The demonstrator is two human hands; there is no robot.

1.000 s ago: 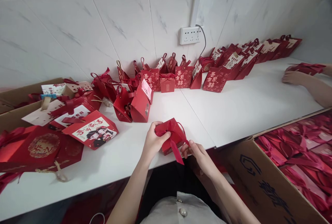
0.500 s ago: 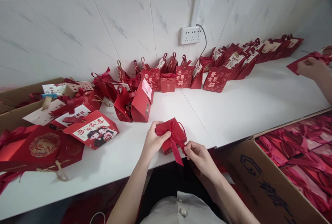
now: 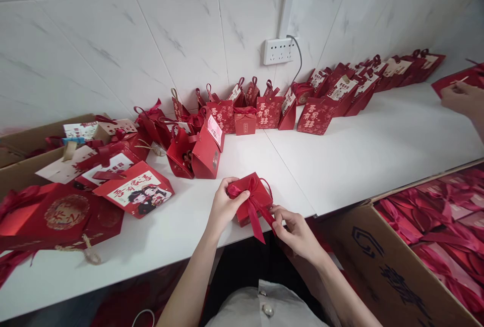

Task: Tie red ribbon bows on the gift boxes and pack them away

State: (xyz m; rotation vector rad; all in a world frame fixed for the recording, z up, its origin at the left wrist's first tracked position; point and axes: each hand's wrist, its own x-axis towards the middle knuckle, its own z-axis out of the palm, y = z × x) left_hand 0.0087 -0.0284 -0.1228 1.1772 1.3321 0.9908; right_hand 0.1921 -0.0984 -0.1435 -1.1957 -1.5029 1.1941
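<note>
A small red gift box (image 3: 242, 214) is held at the front edge of the white table, with a red ribbon (image 3: 255, 223) tied in a bow on its top. My left hand (image 3: 226, 205) grips the box from the left, its thumb pressed on the bow near the knot and its other fingers partly hidden behind the box. At the box's right side, my right hand (image 3: 293, 227) pinches one ribbon tail between thumb and fingers. The other tail hangs down over the front of the box.
Several red gift boxes (image 3: 313, 116) stand along the tiled wall. More boxes, one with a cartoon couple (image 3: 138, 191), lie at left beside a carton (image 3: 22, 164). A large cardboard carton (image 3: 363, 261) full of ribboned boxes is at right. Another person's hand (image 3: 463, 97) holds a red piece.
My right hand has shifted slightly right and down with the ribbon tail. My left hand stays on the box. The other person's hand has moved a little right.
</note>
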